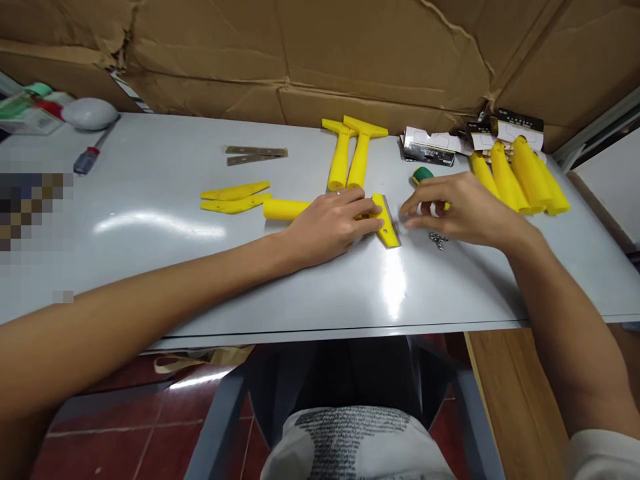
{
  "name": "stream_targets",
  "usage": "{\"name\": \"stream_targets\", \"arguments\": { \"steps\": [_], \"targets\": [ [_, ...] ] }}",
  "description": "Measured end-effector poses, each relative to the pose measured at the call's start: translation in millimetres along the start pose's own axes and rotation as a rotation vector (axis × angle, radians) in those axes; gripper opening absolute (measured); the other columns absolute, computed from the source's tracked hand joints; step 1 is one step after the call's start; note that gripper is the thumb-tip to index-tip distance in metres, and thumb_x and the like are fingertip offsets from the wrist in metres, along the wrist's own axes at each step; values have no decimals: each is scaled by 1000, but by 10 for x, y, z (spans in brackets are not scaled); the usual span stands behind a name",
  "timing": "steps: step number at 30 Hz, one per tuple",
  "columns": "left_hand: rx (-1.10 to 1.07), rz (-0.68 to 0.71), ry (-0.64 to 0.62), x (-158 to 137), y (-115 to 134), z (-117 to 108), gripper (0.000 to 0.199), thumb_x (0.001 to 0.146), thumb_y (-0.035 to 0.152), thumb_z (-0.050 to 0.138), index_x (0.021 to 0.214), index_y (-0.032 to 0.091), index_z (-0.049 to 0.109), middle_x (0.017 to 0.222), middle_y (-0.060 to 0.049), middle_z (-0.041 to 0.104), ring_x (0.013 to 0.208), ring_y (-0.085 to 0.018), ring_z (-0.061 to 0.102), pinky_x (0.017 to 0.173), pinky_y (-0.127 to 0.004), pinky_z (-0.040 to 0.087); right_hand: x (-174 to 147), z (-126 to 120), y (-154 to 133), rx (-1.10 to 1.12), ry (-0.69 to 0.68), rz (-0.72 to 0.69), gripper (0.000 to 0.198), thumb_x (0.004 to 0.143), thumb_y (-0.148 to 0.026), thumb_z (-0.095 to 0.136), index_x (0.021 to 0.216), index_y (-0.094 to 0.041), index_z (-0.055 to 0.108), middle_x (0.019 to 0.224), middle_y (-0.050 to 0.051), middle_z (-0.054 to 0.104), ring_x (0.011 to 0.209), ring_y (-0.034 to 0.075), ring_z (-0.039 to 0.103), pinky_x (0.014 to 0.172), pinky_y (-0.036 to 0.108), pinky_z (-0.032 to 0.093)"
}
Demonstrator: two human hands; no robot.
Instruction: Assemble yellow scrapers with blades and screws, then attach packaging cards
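Observation:
My left hand (333, 227) is wrapped round a yellow scraper (270, 209) that lies on the table. The scraper's wide head, with a metal blade (391, 220) along its edge, points right, and my fingers press on it. My right hand (450, 207) hovers just right of the blade, thumb and fingertips drawn together. What they pinch, if anything, is too small and blurred to name. A green handle end (423, 175) shows behind that hand; whether the hand holds it I cannot tell. Small metal screws (439, 240) lie in a pile beneath the right hand.
Two yellow scrapers (357, 153), two loose yellow plates (235, 198) and thin metal blades (255, 155) lie on the grey table (150, 280). Several yellow handles (525, 177) and printed packaging (429, 145) sit at right. A screwdriver (87, 160) lies far left. Cardboard (350, 60) lines the back.

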State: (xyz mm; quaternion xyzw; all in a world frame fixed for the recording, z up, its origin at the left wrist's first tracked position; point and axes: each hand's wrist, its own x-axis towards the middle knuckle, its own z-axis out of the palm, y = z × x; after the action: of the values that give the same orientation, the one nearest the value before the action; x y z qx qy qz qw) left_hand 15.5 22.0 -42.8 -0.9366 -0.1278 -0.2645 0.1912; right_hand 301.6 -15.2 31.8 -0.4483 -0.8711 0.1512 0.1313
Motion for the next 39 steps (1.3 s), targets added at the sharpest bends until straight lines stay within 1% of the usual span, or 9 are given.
{"name": "stream_targets", "arguments": {
  "steps": [4,9,13,16,21,25,30,35,39],
  "targets": [
    [-12,-9,11,3,5,10,25,106,4,60,110,20,79,115,-3,84,101,-22,71,76,-33,56,45,69,104,-12,-98,35,16,100,-29,71,95,-23,85,101,3,83,84,17,70,84,34,50],
    [-24,2,22,2,1,3,28,105,3,60,116,21,79,117,-3,85,102,-23,73,75,-33,57,-26,-72,163,-32,-142,128,13,97,-30,74,94,-25,86,94,1,84,80,18,71,82,35,50],
    [-21,-6,9,-9,-5,-9,26,105,4,62,114,21,80,118,-2,85,103,-23,73,76,-33,58,-95,-249,166,8,-124,67,19,100,-36,72,101,-24,87,108,5,85,91,21,76,89,39,54],
    [-30,-6,-3,-16,-10,-15,28,105,3,61,115,21,80,118,-2,85,103,-23,73,77,-33,58,-127,-318,196,60,-129,7,26,101,-43,72,100,-23,88,111,6,85,93,20,76,90,39,56],
    [-51,-3,19,-11,-13,-6,29,105,4,60,117,21,80,119,-3,86,104,-22,74,80,-33,59,-139,-260,305,131,-229,40,21,99,-41,74,97,-28,91,108,2,84,89,17,76,87,36,61],
    [-44,-8,6,-12,-16,3,25,105,6,63,116,22,79,119,-3,86,103,-23,73,78,-33,58,-128,-208,356,143,-266,50,23,96,-51,82,98,-30,91,106,2,83,88,17,75,85,36,60],
    [-56,-28,-46,-17,-14,-7,29,104,4,62,118,23,80,122,-5,85,109,-23,73,84,-33,58,-90,-176,312,95,-269,58,16,95,-42,80,92,-28,87,98,0,82,83,16,72,81,35,55],
    [-52,-19,-41,-24,-17,8,31,104,4,62,121,22,80,122,-6,85,110,-23,73,87,-33,60,-72,-179,270,68,-286,84,11,93,-34,76,88,-27,84,94,-2,82,82,16,71,81,35,52],
    [-73,-8,10,-33,-23,25,30,103,2,60,117,20,79,123,-5,84,106,-23,73,84,-34,62,-91,-207,246,74,-174,138,10,93,-29,72,90,-25,81,94,-1,82,84,17,73,80,35,52]
  ]
}}
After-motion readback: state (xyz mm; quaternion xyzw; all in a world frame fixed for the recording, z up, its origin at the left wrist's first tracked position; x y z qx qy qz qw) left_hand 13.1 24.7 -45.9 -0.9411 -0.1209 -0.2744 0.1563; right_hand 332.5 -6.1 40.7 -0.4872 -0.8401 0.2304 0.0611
